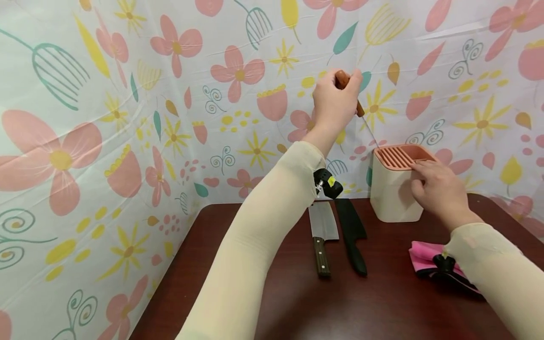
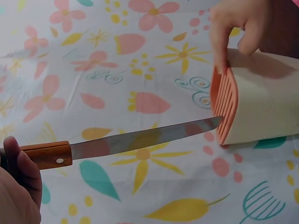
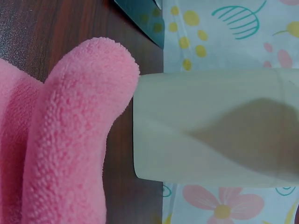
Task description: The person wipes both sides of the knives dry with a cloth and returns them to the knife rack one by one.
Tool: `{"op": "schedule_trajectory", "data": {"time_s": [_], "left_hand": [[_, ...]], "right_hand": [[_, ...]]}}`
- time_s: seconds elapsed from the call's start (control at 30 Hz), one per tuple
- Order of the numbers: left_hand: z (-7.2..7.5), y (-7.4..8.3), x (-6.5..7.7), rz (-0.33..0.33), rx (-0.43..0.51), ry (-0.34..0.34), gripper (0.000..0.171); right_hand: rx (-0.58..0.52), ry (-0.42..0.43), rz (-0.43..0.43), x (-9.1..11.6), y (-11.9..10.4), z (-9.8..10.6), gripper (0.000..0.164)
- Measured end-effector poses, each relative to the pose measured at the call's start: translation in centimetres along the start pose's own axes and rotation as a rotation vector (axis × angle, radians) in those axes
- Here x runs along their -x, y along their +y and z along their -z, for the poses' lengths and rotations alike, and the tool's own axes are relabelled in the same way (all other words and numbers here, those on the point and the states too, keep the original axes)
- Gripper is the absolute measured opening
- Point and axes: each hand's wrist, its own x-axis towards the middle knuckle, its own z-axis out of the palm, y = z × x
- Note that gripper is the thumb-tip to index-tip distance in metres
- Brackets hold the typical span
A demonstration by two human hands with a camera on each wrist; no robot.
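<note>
One knife [image 2: 149, 137] with a brown wooden handle was held in the air by the left hand [image 1: 337, 99], whose fingers were clamped around that handle. Its blade sloped down toward the holder [image 1: 393, 193], a cream box with an orange top, and its tip met the slotted part of that top; I could not tell whether the tip had entered a slot. The right hand [image 1: 442, 191] rested on the holder's near edge, fingers reaching over the orange rim and thumb spread apart from them. The holder stood upright toward the back of the dark red-brown table [image 1: 297, 302], just in front of a white curtain [image 1: 238, 123] printed with flowers and leaves. Near the holder lay a cleaver [image 1: 324, 222] with a dark wooden handle and, just beside it, a black knife [image 1: 352, 231], both with their handles pointing toward the person. A folded pink cloth [image 1: 425, 249] lay partly beneath the right forearm in the head view.
</note>
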Motion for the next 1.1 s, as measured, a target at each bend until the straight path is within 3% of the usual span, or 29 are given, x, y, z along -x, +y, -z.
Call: {"op": "schedule_trajectory", "data": {"time_s": [0.33,0.67,0.77,0.97,1.1], "left_hand": [[-1.5,-0.6,0.5,-0.011,-0.058,-0.059,0.033],[-3.5,-0.1,0.0,-0.014,-0.230,-0.140,0.034],[-4.2,-0.8,0.0,-0.002,-0.289,-0.156,0.036],[-5.6,-3.6,0.9,0.074,-0.282,-0.161,0.038],[-6.3,-5.0,1.3,0.068,-0.346,-0.144,0.037]], "right_hand": [[0.011,-0.002,-0.036,0.1,0.0,0.1,0.044],[-0.010,0.053,-0.031,-0.1,0.0,-0.7,0.041],[-0.007,0.060,-0.032,-0.1,-0.1,-0.7,0.040],[-0.001,0.049,-0.041,0.0,-0.1,-0.5,0.041],[-0.014,0.062,-0.032,0.2,0.1,-0.5,0.040]]}}
